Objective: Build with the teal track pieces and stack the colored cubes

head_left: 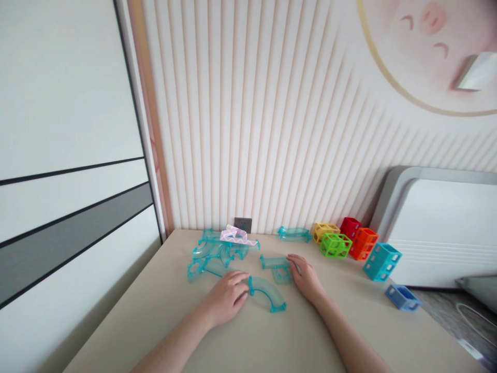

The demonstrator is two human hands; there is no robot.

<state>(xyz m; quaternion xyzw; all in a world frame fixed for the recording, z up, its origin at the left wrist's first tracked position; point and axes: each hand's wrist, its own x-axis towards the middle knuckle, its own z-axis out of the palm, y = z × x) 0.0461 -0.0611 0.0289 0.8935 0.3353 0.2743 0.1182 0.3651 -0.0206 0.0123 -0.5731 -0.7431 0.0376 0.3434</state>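
My left hand [228,296] lies knuckles up on the beige table [240,342], fingers curled over one end of a clear teal curved tube [268,293]. My right hand [306,277] rests beside a short teal tube piece [276,263], fingertips touching it, with a small teal square piece [281,276] just left of the palm. Whether the right fingers grip it is unclear.
A heap of teal tube pieces [213,255] with a pink zigzag piece [236,235] lies at the back left. Another teal tube [294,234] sits by the wall. Yellow [325,231], green [335,245], red [350,227], orange [363,243], teal [382,261] and blue [402,297] lattice cubes stand right. A white headboard [446,228] borders the table.
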